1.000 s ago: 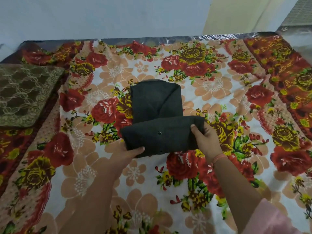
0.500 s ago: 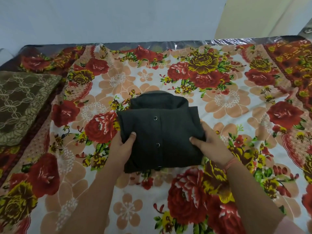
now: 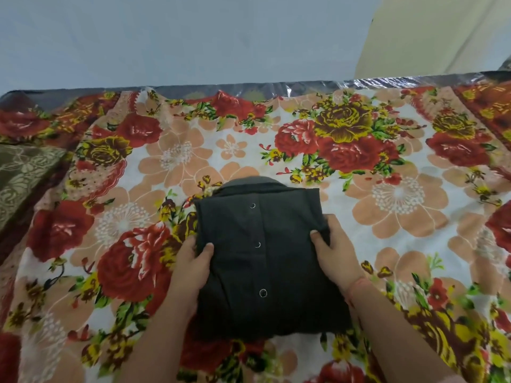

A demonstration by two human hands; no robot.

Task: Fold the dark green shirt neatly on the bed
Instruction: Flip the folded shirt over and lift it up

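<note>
One folded shirt (image 3: 265,269) lies gripped between left hand (image 3: 193,268) and right hand (image 3: 336,248).

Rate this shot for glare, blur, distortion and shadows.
Head view: soft, even light with hardly any shadow; glare streaks on the plastic-wrapped mattress edge; that far edge bows, wide-angle distortion; the dark green shirt reads almost black, its folds faint, while the floral bedsheet goes soft toward the lower corners.

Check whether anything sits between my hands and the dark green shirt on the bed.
Nothing visible does. The left hand grips the dark green shirt at its left edge and the right hand pinches its right edge, with the shirt lying folded on the floral bedsheet. The patterned pillow lies apart at the far left.
</note>
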